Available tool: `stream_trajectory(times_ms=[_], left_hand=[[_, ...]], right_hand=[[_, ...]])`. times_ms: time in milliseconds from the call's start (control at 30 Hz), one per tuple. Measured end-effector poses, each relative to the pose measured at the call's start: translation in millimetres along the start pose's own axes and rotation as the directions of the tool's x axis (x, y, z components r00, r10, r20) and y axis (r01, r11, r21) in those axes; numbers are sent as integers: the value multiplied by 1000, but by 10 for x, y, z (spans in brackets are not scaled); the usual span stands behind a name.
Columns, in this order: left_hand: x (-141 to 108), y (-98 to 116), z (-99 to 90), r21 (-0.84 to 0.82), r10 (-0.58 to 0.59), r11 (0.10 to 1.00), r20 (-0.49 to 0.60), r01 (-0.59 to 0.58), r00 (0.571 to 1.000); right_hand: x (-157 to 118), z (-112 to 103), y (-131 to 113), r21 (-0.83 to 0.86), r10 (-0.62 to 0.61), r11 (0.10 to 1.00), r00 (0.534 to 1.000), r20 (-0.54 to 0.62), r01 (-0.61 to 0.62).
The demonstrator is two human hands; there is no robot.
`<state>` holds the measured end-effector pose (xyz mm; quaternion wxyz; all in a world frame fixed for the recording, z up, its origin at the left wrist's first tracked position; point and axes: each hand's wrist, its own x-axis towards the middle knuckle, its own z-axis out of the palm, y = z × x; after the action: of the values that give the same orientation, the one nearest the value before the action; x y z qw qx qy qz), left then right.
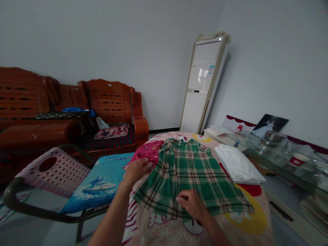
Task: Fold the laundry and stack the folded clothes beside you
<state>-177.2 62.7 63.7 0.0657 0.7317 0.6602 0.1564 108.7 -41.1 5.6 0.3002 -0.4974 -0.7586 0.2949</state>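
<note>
A green plaid dress (pixel 194 171) with cream and dark stripes lies spread flat on the table, its gathered top at the far side and its wide hem toward me. My left hand (pixel 138 168) is at the dress's left edge, over a crumpled magenta garment (pixel 147 152). Its fingers are bent together, and what they hold, if anything, is hidden. Above the lower middle of the dress is my right hand (pixel 191 203), its fingers curled in and the thumb near them. No cloth shows clearly between those fingers.
A patterned tablecloth (pixel 246 218) covers the table. Folded white cloth (pixel 238 164) lies at its right, near a glass-topped cabinet (pixel 276 160). On the left stands a chair (pixel 53 171) with a blue cushion (pixel 99 184); wooden sofas (pixel 110 99) and an air conditioner (pixel 200 82) are behind.
</note>
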Motion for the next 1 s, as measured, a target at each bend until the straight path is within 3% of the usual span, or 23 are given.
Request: stream_trajectory(times_ms=[100,233,433,633,833,1000], left_hand=[[175,73,216,16,-54,998,-193,58,980],[355,204,491,28,-188,980,-177,196,966],[439,310,621,28,-296,954,-82,299,952],[512,280,546,92,-282,951,-126,295,951],[679,30,427,118,-177,975,-116,190,977],[760,-170,379,-23,-320,947,-182,322,930]], right_hand=[[74,-77,169,-129,-40,992,971,-234,9],[113,-84,470,-254,-110,967,911,-397,6],[107,-18,609,-298,-161,954,907,-388,42],[112,-20,593,-301,-154,953,907,-392,31],[105,-21,589,-300,-148,954,908,-392,26],[102,-21,579,-280,-148,960,903,-404,32]])
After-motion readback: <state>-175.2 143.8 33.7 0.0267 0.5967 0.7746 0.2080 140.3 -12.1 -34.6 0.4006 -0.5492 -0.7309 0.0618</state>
